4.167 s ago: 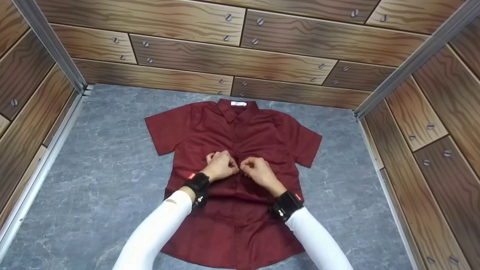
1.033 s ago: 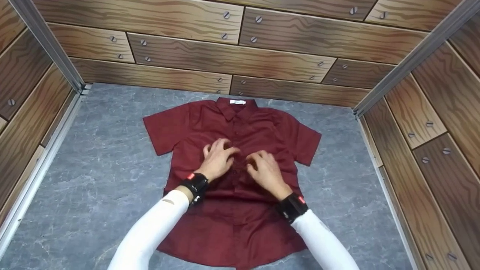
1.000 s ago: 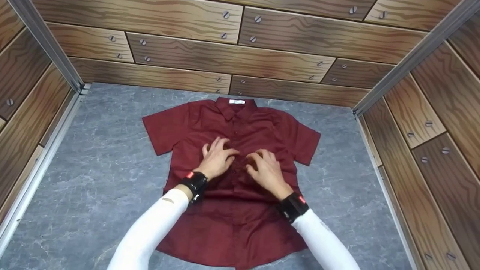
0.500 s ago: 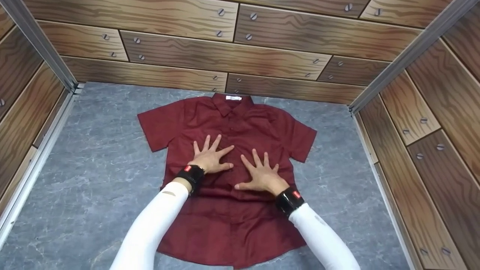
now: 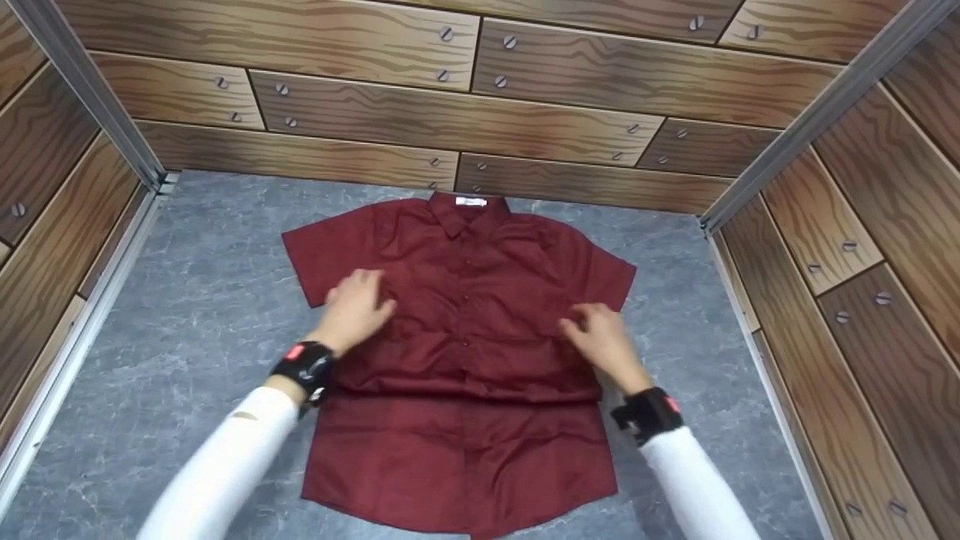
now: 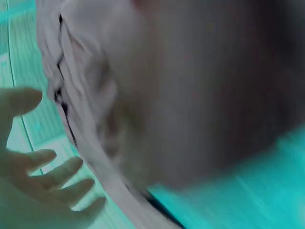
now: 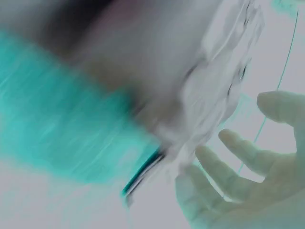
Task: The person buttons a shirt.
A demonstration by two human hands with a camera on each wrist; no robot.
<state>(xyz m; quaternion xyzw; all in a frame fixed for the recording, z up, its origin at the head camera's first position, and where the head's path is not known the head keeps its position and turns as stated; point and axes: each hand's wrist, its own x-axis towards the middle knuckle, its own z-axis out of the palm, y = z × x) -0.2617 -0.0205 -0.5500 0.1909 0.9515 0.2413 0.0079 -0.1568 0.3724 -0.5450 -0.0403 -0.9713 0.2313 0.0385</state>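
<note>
A dark red short-sleeved button-up shirt (image 5: 465,337) lies face up, collar toward the back wall, its front buttoned down the middle. A thick crosswise fold bulges below its chest, above the flat hem part. My left hand (image 5: 352,309) is over the shirt's left side, just below the sleeve, fingers relaxed and holding nothing. Over the opposite side, below the other sleeve, is my right hand (image 5: 601,341), its fingers loosely bent with nothing in them. Both wrist views are blurred and off-colour; they show the left hand (image 6: 47,186) and right hand (image 7: 248,167) with spread fingers beside the cloth.
A grey marbled surface (image 5: 202,315) extends around the shirt. Wood-patterned panels form the back wall (image 5: 360,105), left wall (image 5: 45,247) and right wall (image 5: 840,300), with metal rails along the corners. A black band is strapped round each wrist.
Earlier both hands pinched at the button line, then spread flat on the chest. Now they have lifted and moved apart toward the shirt's two sides, leaving the buttoned front in view.
</note>
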